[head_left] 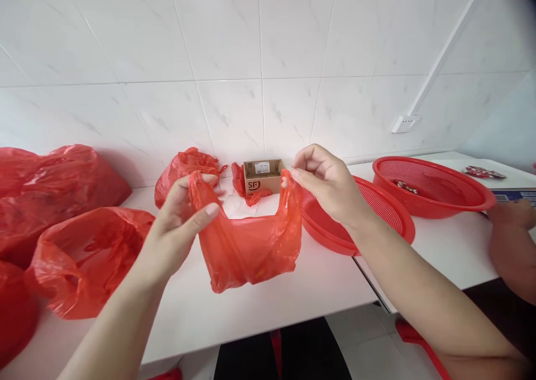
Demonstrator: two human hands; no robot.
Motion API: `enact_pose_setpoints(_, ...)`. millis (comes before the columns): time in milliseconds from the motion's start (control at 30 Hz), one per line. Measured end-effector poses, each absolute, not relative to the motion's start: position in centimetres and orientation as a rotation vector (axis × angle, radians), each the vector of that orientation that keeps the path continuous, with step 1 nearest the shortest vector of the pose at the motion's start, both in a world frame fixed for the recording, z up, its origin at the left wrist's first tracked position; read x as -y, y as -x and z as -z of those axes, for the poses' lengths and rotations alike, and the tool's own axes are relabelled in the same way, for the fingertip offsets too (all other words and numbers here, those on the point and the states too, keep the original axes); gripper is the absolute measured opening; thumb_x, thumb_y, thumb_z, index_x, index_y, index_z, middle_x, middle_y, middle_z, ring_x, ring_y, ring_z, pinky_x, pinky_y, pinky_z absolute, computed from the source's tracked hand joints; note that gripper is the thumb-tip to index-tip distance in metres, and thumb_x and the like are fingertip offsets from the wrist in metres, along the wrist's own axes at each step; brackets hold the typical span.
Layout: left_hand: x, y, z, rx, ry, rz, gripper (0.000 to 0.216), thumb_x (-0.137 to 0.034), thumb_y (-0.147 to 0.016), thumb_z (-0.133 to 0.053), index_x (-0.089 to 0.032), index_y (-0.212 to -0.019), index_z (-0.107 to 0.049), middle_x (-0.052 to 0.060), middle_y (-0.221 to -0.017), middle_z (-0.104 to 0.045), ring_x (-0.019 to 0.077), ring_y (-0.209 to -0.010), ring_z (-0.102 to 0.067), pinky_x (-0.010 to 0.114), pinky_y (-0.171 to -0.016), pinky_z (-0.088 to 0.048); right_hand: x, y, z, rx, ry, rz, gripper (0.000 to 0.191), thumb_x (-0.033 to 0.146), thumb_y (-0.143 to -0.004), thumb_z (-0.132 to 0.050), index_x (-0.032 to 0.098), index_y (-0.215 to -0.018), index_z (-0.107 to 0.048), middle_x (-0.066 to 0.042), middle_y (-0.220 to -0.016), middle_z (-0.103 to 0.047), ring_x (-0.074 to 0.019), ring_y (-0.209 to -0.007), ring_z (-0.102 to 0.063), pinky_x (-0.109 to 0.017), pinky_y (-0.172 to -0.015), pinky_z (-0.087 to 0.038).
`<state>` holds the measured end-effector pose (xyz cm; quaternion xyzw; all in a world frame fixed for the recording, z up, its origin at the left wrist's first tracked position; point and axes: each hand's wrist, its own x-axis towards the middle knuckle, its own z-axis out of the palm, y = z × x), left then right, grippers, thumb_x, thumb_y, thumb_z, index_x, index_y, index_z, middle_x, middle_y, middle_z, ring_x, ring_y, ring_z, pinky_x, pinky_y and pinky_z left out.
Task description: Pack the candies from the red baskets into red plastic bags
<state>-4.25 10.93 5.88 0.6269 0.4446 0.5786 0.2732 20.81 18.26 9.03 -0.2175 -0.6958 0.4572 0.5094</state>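
A red plastic carrier bag (251,246) hangs between my two hands above the white table. My left hand (184,218) is closed on its left handle, with the thumb in front and the fingers behind. My right hand (322,184) pinches the top of the right handle between thumb and fingertips. The bag's lower part droops, and what it holds, if anything, cannot be made out. Behind it stands a small cardboard box (255,185) with a white label. Close to my right forearm is a red perforated basket (402,229), partly hidden by that arm.
Several red plastic bags, including an open one (90,257), lie along the left side. A second red basket (431,201) at the right holds small patterned items. Another person's arm (511,240) reaches in at the right edge. A tiled wall (226,106) backs the table (201,324).
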Motion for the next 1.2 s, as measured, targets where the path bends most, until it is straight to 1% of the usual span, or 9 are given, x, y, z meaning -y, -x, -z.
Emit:
enact_pose_setpoints(133, -12.1, 3.4, -7.1, -1.170, -1.743, -0.965, 0.062, -0.037, -0.081, -0.071, -0.039, -0.136, -0.043, 0.001, -0.101, -0.060, 0.0167, -0.081, -0.061, 0.034, -0.076, -0.055, -18.1, -18.8, -10.8, 1.904, 0.389, -1.267, 0.009, 0.022, -0.087, -0.061, 0.020, -0.085, -0.052, 0.002, -0.076, -0.061, -0.0124, -0.072, -0.064, -0.027, -0.068, -0.051)
enact_pose_setpoints(300, -13.5, 1.7, -7.2, -1.102, -1.815, -0.579, 0.059, -0.043, -0.075, -0.076, -0.033, -0.129, -0.055, 0.006, -0.126, -0.058, 0.0264, -0.121, -0.052, 0.039, -0.096, -0.048, -18.4, -15.0, -11.5, 2.109, 0.318, -1.411, 0.023, 0.035, -0.085, -0.067, 0.019, -0.079, -0.051, 0.005, -0.071, -0.051, -0.0084, -0.060, -0.053, -0.023, -0.055, -0.044)
enact_pose_setpoints(367, -13.7, 1.2, -6.9, -1.107, -1.774, -0.537, 0.046, -0.048, -0.079, -0.069, -0.030, -0.122, -0.063, 0.007, -0.132, -0.058, 0.0282, -0.125, -0.050, 0.037, -0.092, -0.049, -18.8, -14.0, -11.2, 2.146, 0.349, -1.324, 0.023, 0.035, -0.084, -0.068, 0.019, -0.078, -0.052, 0.004, -0.071, -0.050, -0.0084, -0.062, -0.051, -0.022, -0.056, -0.042)
enact_pose_setpoints(533, -13.9, 1.4, -5.8, -1.280, -1.473, -0.655, 0.040, -0.058, -0.086, -0.055, -0.023, -0.096, -0.071, 0.005, -0.095, -0.068, 0.0176, -0.079, -0.058, 0.027, -0.065, -0.047, -20.1, -15.1, -8.9, 2.161, 0.437, -1.075, 0.014, 0.030, -0.085, -0.064, 0.020, -0.089, -0.056, 0.000, -0.092, -0.060, -0.0128, -0.084, -0.057, -0.029, -0.077, -0.049)
enact_pose_setpoints(633, -14.2, 2.1, -5.2, -1.231, -1.330, -0.747, 0.041, -0.060, -0.084, -0.057, -0.020, -0.081, -0.063, -0.007, -0.054, -0.042, 0.0075, -0.048, -0.032, 0.024, -0.054, -0.039, -20.7, -16.7, -6.7, 2.246, 0.532, -1.108, 0.015, 0.026, -0.084, -0.063, 0.021, -0.096, -0.056, -0.002, -0.097, -0.062, -0.0143, -0.086, -0.060, -0.032, -0.078, -0.050)
enact_pose_setpoints(733, -14.4, 2.4, -4.9, -1.151, -1.349, -0.734, 0.046, -0.061, -0.088, -0.051, -0.019, -0.068, -0.054, -0.009, -0.047, -0.029, 0.0074, -0.045, -0.025, 0.025, -0.054, -0.037, -20.2, -17.8, -5.4, 2.228, 0.598, -1.162, 0.010, 0.016, -0.083, -0.058, 0.020, -0.090, -0.054, 0.001, -0.085, -0.061, -0.0133, -0.078, -0.059, -0.030, -0.073, -0.050)
enact_pose_setpoints(900, -14.2, 2.6, -5.4, -1.081, -1.439, -0.762, 0.034, -0.049, -0.089, -0.055, -0.019, -0.077, -0.063, 0.001, -0.068, -0.061, 0.0137, -0.064, -0.053, 0.029, -0.069, -0.044, -16.9, -18.7, -6.7, 2.126, 0.494, -1.079, 0.008, 0.016, -0.086, -0.058, 0.022, -0.088, -0.052, 0.002, -0.087, -0.059, -0.0117, -0.080, -0.057, -0.028, -0.075, -0.049)
enact_pose_setpoints(1033, -13.8, 2.8, -6.0, -1.120, -1.660, -0.665, 0.013, -0.027, -0.080, -0.067, -0.020, -0.069, -0.066, -0.002, -0.068, -0.060, 0.0129, -0.066, -0.051, 0.025, -0.066, -0.043, -16.1, -18.4, -6.5, 2.099, 0.393, -1.047, 0.004, 0.026, -0.093, -0.054, 0.022, -0.094, -0.055, -0.001, -0.095, -0.062, -0.0135, -0.091, -0.059, -0.030, -0.085, -0.048)
enact_pose_setpoints(1200, -13.7, 2.2, -4.7, -1.501, -2.053, -0.731, 0.019, -0.009, -0.072, -0.050, -0.022, -0.070, -0.064, -0.003, -0.066, -0.059, 0.0123, -0.059, -0.047, 0.024, -0.055, -0.036, -18.7, -16.2, -2.2, 2.033, 0.694, -1.141, 0.028, 0.035, -0.101, -0.038, 0.026, -0.123, -0.053, -0.003, -0.105, -0.066, -0.0189, -0.105, -0.060, -0.040, -0.094, -0.044)
